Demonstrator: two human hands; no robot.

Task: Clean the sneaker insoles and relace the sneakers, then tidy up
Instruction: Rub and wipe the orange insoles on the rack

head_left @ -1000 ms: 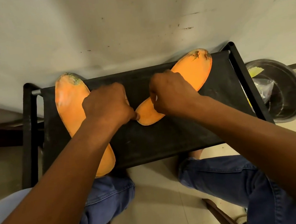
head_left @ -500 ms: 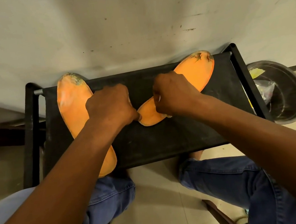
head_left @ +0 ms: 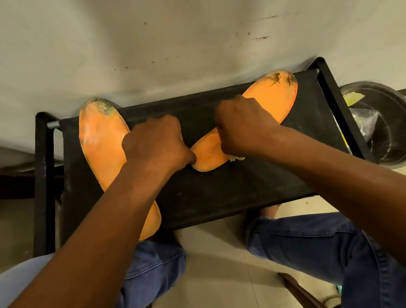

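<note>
Two orange insoles are lying on one black stool (head_left: 238, 190), and two bare hands are meeting between them. The left hand (head_left: 154, 144) is curling into a fist, its thumb tip pressing down on the heel end of the right insole (head_left: 276, 97); whether the hidden fingers are gripping anything cannot be told. The right hand (head_left: 245, 124) is clenching over the middle of that same insole, knuckles up, and a small pale scrap (head_left: 235, 158) is peeking out just beneath its heel, against the insole's near edge. What the scrap is cannot be made out.

From where the two hands are gripping, the right insole is running away up and to the right, its toe reaching the far right corner of the stool and showing dark grime at the tip. The left insole (head_left: 102, 144) is lying just to the left of the left hand, partly passing under the left forearm, its grimy toe overhanging the far edge and its heel overhanging the near edge. Pale smears are marking its upper half.

To the right of the right hand, beyond the stool's frame, one dark round bin (head_left: 396, 141) is sitting on the floor holding a yellow scrap and crumpled clear plastic. Below the hands, two knees in blue jeans (head_left: 313, 240) are flanking a strip of pale tile.
</note>
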